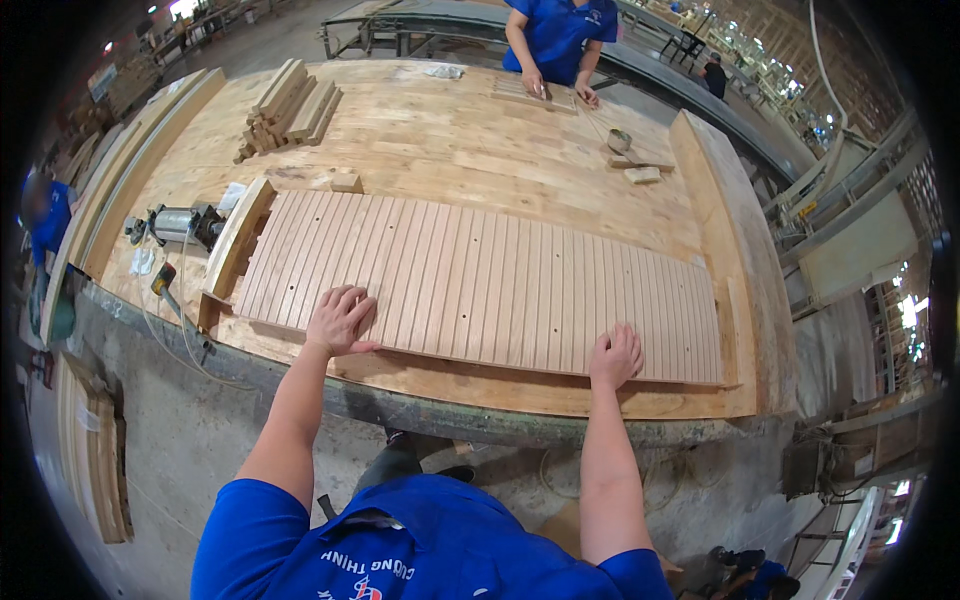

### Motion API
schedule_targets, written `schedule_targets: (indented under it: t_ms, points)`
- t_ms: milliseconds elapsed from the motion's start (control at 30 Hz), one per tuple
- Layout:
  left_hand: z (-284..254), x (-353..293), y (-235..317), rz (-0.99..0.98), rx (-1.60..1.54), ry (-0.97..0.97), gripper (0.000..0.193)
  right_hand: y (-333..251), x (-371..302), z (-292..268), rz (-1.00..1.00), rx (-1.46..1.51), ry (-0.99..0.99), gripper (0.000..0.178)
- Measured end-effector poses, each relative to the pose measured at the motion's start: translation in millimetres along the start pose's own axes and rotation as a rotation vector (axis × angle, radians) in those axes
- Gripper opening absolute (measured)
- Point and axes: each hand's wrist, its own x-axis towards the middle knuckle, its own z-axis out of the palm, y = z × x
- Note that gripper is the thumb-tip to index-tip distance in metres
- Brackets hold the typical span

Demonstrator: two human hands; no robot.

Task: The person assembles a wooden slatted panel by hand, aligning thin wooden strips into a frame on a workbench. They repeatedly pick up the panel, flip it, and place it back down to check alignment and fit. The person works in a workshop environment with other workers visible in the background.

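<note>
A long panel of pale wooden slats (430, 270), with narrow grooves between them and several small dark holes, lies flat on the workbench (480, 165) in front of me. My left hand (342, 318) grips its near edge left of the middle, fingers bent over the top and thumb along the edge. Farther right, my right hand (614, 357) holds the same edge, its fingers close together on the slats. The undersides of both grips are hidden. At the panel's left end stands a wooden end block (238, 238) beside a metal pneumatic cylinder (185, 225).
A yellow-and-black air gun (166, 283) with a hose lies at the bench's left. Stacked wood strips (290, 110) sit at the back left. A raised wooden rail (715, 200) borders the right. Across the bench, a person in blue (562, 40) handles small wood pieces near a tape roll (619, 141).
</note>
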Motion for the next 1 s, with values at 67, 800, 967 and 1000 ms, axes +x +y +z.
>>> schedule_targets:
  t_ms: [67,800,967,1000]
  points:
    - [0.3,-1.2,-0.6,-0.003,0.010,-0.004,0.088,-1.1,-0.5,0.3,0.004,0.017,-0.010,0.033]
    - [-1.7,0.8,3.0,-0.005,0.032,0.007,0.084,0.3,1.1,-0.3,-0.022,-0.016,0.027,0.032]
    - [-1.7,0.9,2.6,-0.006,0.037,-0.001,0.085,0.4,0.8,-0.4,-0.019,-0.013,0.015,0.032]
    - [-1.4,0.4,2.3,-0.008,0.038,0.000,0.085,-0.5,0.9,-0.6,-0.020,-0.012,0.011,0.032]
